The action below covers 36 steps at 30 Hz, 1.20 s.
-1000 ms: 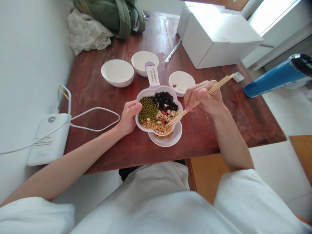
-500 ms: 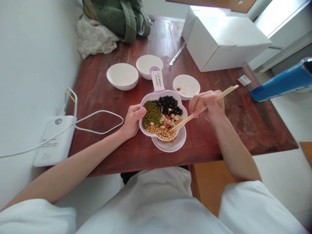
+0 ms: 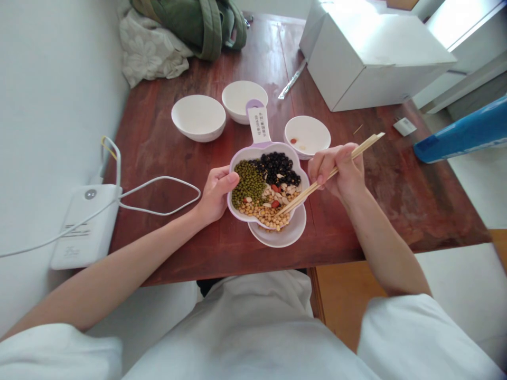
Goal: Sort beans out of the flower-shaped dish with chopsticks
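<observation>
1. Dish [image 3: 292, 153], one, scalloped, with a labelled handle: held above the near bowl [image 3: 279, 240], partly covering it; contact between the two not determinable.
2. Contents of dish: green beans [image 3: 249, 184] at left, black beans [image 3: 279, 168] at top, yellow beans [image 3: 259, 212] along the bottom, pale flat pieces [image 3: 292, 191] at right; each too many to count. Red pieces [image 3: 274, 203]: at least two.
3. Left hand [image 3: 217, 192], one: grip pinching the dish at its left edge, thumb over the rim, other fingers mostly hidden.
4. Right hand [image 3: 338, 169], one: grip pinching chopsticks [image 3: 304, 193], one pair, tips among the yellow beans; any bean caught between them, not determinable.
5. Progress, by judgement: partway. Done: a few yellow beans in the near bowl, one red and one pale bit in the right bowl [image 3: 315, 132]. Left: the bulk, all kinds together in the dish.
6. Bowls, four in all: near, right, far-left [image 3: 198, 117] and far-middle [image 3: 240, 97], all on the tabletop [image 3: 336, 243].
7. Surroundings, one each: box [image 3: 380, 58], backpack [image 3: 190, 26], cloth [image 3: 152, 50], bottle [image 3: 463, 134], plug [image 3: 404, 126], foil strip [image 3: 293, 79], white charger [image 3: 85, 227].
</observation>
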### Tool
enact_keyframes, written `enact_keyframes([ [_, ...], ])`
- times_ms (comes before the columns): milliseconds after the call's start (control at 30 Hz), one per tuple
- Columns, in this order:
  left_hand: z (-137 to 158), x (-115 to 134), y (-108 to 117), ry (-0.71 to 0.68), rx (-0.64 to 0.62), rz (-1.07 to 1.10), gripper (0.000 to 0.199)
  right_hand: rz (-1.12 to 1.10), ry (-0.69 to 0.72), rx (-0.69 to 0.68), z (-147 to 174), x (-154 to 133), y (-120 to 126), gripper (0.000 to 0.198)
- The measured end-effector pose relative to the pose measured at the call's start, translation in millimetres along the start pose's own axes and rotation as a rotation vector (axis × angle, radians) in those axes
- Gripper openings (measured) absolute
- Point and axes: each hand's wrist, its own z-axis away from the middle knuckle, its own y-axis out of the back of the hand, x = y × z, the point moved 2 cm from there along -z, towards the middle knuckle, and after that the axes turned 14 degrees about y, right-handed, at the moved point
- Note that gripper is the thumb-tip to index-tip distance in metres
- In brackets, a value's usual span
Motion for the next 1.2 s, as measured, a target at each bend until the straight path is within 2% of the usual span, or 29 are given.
enact_keyframes([
  [400,0,3,-2,0.006,0.018,-0.003,0.057,-0.017,-0.078,0.125,3,10,-4,0.083],
  [600,-1,3,-1,0.005,0.020,-0.001,0.056,-0.020,-0.077,0.127,5,11,-9,0.077],
  [833,-1,0,1,-0.015,0.027,0.007,0.055,0.051,-0.093,0.168,4,12,-8,0.085],
  [1000,-1,-2,2,0.049,0.053,0.016,0.050,0.024,-0.125,0.158,4,12,-10,0.083],
  [1200,-2,-3,2,0.033,0.076,0.015,0.050,-0.012,-0.092,0.148,4,13,-8,0.083],
])
